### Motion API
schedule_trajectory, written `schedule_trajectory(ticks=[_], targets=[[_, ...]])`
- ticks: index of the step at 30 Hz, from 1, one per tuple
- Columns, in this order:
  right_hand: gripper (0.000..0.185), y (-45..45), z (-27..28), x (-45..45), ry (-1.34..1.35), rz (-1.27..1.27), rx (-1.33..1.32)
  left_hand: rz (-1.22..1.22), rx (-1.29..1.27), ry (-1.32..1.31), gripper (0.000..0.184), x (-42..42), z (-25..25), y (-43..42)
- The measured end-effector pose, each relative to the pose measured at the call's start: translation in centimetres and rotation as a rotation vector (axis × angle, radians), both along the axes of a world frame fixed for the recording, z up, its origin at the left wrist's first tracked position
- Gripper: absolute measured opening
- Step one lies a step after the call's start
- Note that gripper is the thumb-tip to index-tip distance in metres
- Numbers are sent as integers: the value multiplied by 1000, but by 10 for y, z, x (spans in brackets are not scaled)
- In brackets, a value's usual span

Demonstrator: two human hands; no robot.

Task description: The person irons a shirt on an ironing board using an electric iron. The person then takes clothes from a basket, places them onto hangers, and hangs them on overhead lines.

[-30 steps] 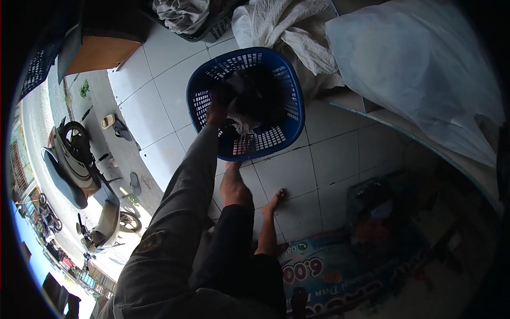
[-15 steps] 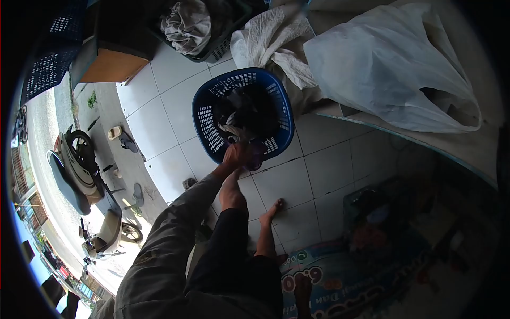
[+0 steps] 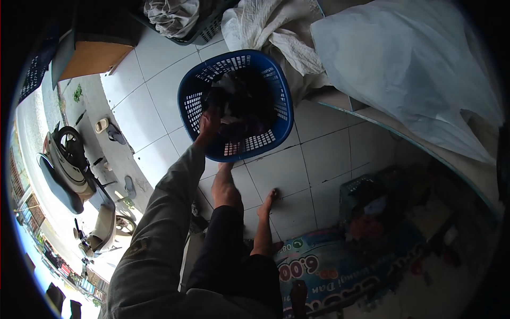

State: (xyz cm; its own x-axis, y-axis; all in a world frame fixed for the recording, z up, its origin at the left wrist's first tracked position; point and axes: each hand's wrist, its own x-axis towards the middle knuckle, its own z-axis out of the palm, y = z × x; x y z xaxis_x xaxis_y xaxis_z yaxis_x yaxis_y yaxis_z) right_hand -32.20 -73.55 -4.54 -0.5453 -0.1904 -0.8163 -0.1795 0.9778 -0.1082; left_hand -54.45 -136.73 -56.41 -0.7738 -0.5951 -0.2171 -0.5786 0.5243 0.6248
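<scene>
Blue plastic laundry basket [image 3: 260, 63] on the white tile floor, just off frame centre toward 11 o'clock. Inside: a loose pile of dark clothes [image 3: 257, 98], a grey cloth [image 3: 231, 82] toward its 12, a dim purple garment [image 3: 247, 127] toward its 6.

Left hand [image 3: 210, 121] is inside the basket at its 8 o'clock, reaching down at the edge of the pile. Fingers are lost against the dark cloth — can't tell if they're gripping or loose. Right hand [image 3: 298, 297] is probably the dim shape at frame 5 to 6 o'clock, away from the basket; finger state can't be told.

What changed: half a second ago the left hand was at the basket's near rim with purple cloth beside it. Now the purple is down in the basket and the hand sits farther in — so the handling is among the clothes, not at the rim.

Outward from the basket: bare foot [image 3: 224, 183] just beyond the rim at 6; green-grey basket [image 3: 211, 31] with rumpled grey fabric [image 3: 172, 18] at 11; white woven sack [image 3: 295, 45] at 1; translucent plastic bag [image 3: 393, 74] near 3; printed banner [image 3: 329, 271] at 5; parked motorbike [image 3: 66, 165] outside, between 8 and 9.
</scene>
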Motion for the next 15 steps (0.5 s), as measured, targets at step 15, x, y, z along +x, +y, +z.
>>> schedule_trajectory(ticks=[15], targets=[[29,-223,102,-222,159,-921,-780,-566,119,625,21,4,609,107]])
